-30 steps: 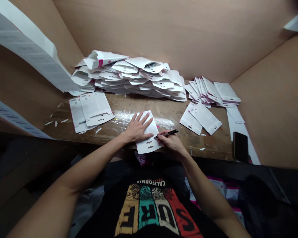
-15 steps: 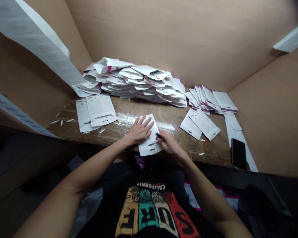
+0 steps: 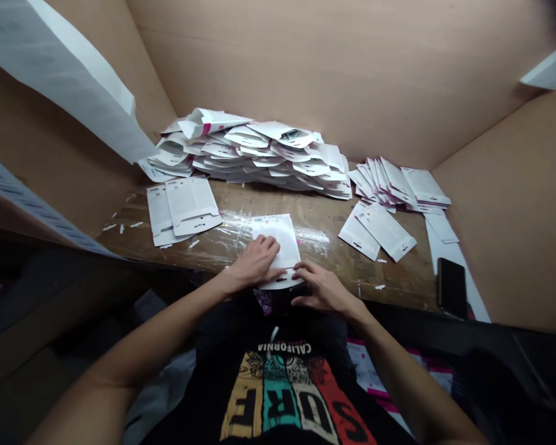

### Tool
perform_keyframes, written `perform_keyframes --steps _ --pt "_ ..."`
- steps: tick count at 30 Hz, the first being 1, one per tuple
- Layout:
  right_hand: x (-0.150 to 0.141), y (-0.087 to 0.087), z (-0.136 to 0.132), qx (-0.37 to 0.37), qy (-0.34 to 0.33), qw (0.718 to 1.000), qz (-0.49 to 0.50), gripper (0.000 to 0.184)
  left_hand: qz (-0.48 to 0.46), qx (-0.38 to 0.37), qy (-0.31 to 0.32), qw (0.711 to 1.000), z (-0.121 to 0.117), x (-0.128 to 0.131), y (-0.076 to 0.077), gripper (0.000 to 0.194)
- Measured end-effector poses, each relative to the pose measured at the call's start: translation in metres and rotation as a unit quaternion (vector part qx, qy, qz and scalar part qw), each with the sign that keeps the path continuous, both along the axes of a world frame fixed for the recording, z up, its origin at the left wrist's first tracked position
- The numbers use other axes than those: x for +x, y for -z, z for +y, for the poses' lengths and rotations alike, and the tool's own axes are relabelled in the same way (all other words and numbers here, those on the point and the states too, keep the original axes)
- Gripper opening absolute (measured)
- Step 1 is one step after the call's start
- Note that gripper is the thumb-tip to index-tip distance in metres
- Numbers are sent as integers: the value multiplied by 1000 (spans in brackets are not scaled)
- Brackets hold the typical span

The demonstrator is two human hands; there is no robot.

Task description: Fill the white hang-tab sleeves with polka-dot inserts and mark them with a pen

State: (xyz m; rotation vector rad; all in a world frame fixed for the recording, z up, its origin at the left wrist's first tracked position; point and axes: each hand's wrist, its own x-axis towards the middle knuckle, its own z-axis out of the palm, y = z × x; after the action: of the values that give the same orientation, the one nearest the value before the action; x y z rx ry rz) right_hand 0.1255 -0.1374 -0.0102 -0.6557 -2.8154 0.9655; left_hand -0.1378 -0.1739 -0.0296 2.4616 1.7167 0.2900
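Observation:
A white paper envelope (image 3: 286, 247) with small print and a hang-hole flap lies on the brown table in front of me, its flap end toward my body. My left hand (image 3: 257, 259) rests on its lower left part, fingers bent and thumb stretched along the flap. At the lower right corner, my right hand (image 3: 322, 287) has its thumb and fingers apart, the fingertips at the envelope's edge. No tool shows in it. A small white strip (image 3: 274, 334) appears in front of my black shirt, apart from both hands.
A heap of white envelopes (image 3: 269, 154) lines the back wall. Two envelopes (image 3: 192, 207) lie at left, two more (image 3: 384, 232) at right, before a fanned stack (image 3: 389, 182). A black phone (image 3: 452, 287) lies near the right front edge. Cardboard walls enclose the table.
My left hand has slid down the envelope toward the flap and bent its fingers. My right hand has moved down and spread; the black object in it no longer shows. A white strip has appeared.

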Motion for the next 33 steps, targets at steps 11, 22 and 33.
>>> perform_keyframes --steps 11,22,33 --pt "-31 32 20 123 170 977 -39 27 -135 11 9 991 -22 -13 23 21" --pt "-40 31 -10 -82 330 940 16 29 -78 92 -50 991 -73 26 53 42" --pt "129 -29 92 187 588 782 90 30 65 65 -316 944 -15 -174 -8 45"
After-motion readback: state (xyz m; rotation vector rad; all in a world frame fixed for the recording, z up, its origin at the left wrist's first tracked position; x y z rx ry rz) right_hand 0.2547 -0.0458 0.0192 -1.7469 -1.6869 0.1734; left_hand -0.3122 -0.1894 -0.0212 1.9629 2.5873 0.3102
